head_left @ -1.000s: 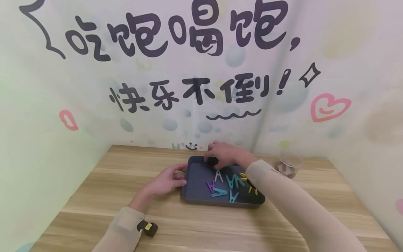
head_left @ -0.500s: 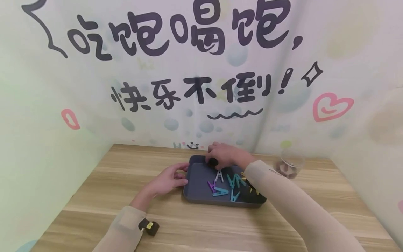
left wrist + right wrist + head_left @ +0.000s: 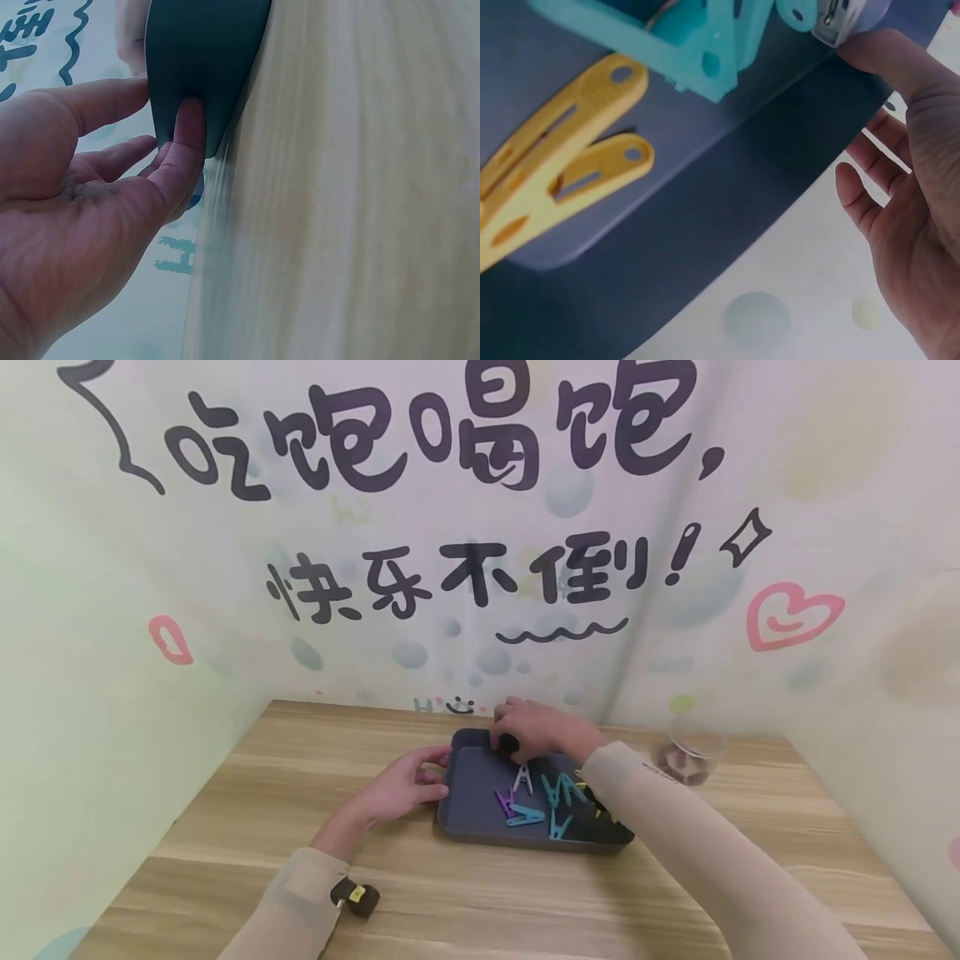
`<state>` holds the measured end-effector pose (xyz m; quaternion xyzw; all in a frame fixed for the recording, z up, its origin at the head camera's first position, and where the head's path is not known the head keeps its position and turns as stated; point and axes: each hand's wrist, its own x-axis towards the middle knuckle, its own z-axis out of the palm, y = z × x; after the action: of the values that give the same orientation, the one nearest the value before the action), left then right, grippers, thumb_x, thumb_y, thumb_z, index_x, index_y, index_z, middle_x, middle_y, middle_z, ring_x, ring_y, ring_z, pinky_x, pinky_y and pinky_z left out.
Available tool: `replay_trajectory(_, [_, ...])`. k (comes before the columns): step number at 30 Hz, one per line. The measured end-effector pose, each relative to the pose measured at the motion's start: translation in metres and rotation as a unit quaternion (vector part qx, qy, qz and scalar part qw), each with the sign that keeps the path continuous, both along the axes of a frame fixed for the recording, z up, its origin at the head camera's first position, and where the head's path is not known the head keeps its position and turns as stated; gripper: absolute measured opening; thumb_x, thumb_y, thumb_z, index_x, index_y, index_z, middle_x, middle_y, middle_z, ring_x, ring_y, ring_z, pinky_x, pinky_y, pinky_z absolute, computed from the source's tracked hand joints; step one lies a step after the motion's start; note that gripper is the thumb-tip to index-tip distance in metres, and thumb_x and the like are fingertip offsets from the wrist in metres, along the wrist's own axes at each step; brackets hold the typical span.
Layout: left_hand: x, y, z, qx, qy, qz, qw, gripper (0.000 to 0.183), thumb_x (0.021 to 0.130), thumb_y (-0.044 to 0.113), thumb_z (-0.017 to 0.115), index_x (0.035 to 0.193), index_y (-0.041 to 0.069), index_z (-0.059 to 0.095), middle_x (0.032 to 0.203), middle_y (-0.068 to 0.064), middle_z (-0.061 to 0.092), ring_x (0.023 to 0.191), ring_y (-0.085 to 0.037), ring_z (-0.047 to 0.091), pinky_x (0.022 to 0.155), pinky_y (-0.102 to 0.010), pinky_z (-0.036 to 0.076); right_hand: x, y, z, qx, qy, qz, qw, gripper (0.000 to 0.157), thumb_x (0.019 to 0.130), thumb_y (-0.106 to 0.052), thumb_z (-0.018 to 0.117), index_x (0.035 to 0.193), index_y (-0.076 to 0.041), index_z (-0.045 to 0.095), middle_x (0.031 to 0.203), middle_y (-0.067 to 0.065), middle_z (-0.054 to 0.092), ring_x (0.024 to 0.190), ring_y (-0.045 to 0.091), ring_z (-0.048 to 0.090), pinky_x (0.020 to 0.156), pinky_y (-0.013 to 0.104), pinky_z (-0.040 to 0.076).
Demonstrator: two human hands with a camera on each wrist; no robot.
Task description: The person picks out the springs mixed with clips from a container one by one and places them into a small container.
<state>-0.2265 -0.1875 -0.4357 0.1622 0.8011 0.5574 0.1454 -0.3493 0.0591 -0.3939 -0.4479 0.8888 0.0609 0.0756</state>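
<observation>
A dark grey tray (image 3: 467, 789) lies on the table with several plastic clothespins in it: a white one (image 3: 523, 779), a purple one (image 3: 504, 802) and several teal ones (image 3: 527, 816). Yellow clothespins (image 3: 562, 161) lie at the right end, partly hidden by my right sleeve in the head view. My left hand (image 3: 397, 789) touches the tray's left wall with loosely extended fingers. At the back rim, my right hand (image 3: 536, 731) grips the tray, thumb on the inner side and fingers outside. The right thumb tip is close to the white clothespin; contact is unclear.
A clear plastic cup (image 3: 686, 756) with brownish contents stands at the back right of the wooden table (image 3: 375, 885). A printed white wall covering (image 3: 360, 660) rises directly behind the table. My left wrist carries a small black device (image 3: 360, 897).
The head view has shifted slightly. Both hands, the tray and the clothespins keep nearly the same places relative to each other.
</observation>
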Motion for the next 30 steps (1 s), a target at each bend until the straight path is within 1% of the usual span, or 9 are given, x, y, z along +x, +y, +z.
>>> replay_trajectory(6, [0.000, 0.002, 0.003, -0.009, 0.004, 0.004, 0.9999, 0.063, 0.090, 0.003, 0.062, 0.146, 0.001, 0.033, 0.137, -0.021, 0.045, 0.113, -0.032, 0.058, 0.087, -0.031, 0.054, 0.002, 0.009, 0.008, -0.035, -0.005, 0.000, 0.999, 0.029, 0.078, -0.029, 0.077, 0.106, -0.031, 0.070, 0.114, -0.007, 0.055, 0.102, 0.014, 0.045, 0.089, 0.032, 0.046])
replay_trajectory(11, [-0.002, 0.002, 0.000, -0.013, 0.004, 0.009, 0.9999, 0.064, 0.089, 0.004, 0.064, 0.146, 0.002, 0.034, 0.138, -0.019, 0.046, 0.114, -0.030, 0.058, 0.088, -0.032, 0.054, 0.005, 0.016, 0.013, -0.048, -0.009, 0.006, 0.999, 0.028, 0.079, -0.030, 0.076, 0.106, -0.030, 0.070, 0.112, -0.008, 0.055, 0.102, 0.013, 0.045, 0.090, 0.031, 0.046])
replay_trajectory(18, [-0.001, 0.002, -0.002, -0.009, 0.005, 0.013, 0.9999, 0.065, 0.088, 0.003, 0.064, 0.146, 0.002, 0.034, 0.139, -0.019, 0.045, 0.116, -0.033, 0.057, 0.090, -0.033, 0.054, 0.012, 0.028, 0.020, -0.067, -0.001, 0.011, 0.998, 0.029, 0.080, -0.032, 0.075, 0.108, -0.029, 0.068, 0.109, -0.008, 0.058, 0.100, 0.010, 0.047, 0.091, 0.030, 0.046])
replay_trajectory(26, [0.001, 0.001, -0.002, -0.001, 0.012, 0.003, 0.9999, 0.066, 0.089, 0.002, 0.064, 0.146, 0.000, 0.032, 0.139, -0.022, 0.044, 0.115, -0.035, 0.058, 0.089, -0.033, 0.054, 0.022, 0.039, 0.028, -0.102, -0.037, 0.007, 0.994, 0.032, 0.081, -0.029, 0.073, 0.111, -0.021, 0.068, 0.108, -0.001, 0.063, 0.101, 0.013, 0.053, 0.091, 0.031, 0.048])
replay_trajectory(30, [0.001, 0.001, -0.001, 0.003, 0.013, -0.002, 0.9999, 0.066, 0.089, 0.002, 0.063, 0.147, 0.000, 0.031, 0.138, -0.022, 0.045, 0.114, -0.035, 0.058, 0.088, -0.032, 0.054, 0.025, 0.047, 0.029, -0.117, -0.036, 0.004, 0.992, 0.032, 0.082, -0.029, 0.073, 0.112, -0.021, 0.068, 0.106, -0.004, 0.062, 0.101, 0.014, 0.054, 0.091, 0.030, 0.048])
